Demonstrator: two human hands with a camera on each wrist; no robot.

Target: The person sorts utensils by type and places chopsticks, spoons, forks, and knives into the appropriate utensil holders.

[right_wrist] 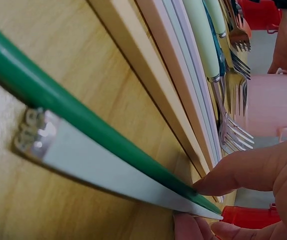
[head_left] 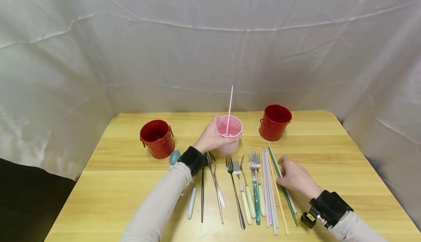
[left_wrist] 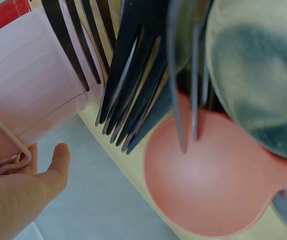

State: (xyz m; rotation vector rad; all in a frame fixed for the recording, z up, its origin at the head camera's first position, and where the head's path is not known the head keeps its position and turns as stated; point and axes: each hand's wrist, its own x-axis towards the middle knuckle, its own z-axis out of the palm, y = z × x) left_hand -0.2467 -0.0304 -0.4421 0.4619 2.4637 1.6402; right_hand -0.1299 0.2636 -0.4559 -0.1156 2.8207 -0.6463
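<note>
A pink cup (head_left: 229, 133) with one pink straw (head_left: 229, 108) standing in it sits mid-table. My left hand (head_left: 213, 136) grips its left side; in the left wrist view the thumb (left_wrist: 51, 167) lies beside the cup (left_wrist: 28, 85). My right hand (head_left: 284, 164) rests on the table at the right of a row of sticks. Its fingertips (right_wrist: 228, 177) pinch the far end of a green stick (right_wrist: 83, 125) and a white stick (right_wrist: 113, 172). The green stick (head_left: 285, 189) lies rightmost in the row.
Two red buckets stand at the left (head_left: 157, 138) and right (head_left: 274, 122). Forks (head_left: 254, 187), spoons (head_left: 215, 183) and pale sticks (head_left: 270, 191) lie in a row near the front. A pink spoon bowl (left_wrist: 208, 185) lies under my left wrist. White cloth backs the table (head_left: 345, 147).
</note>
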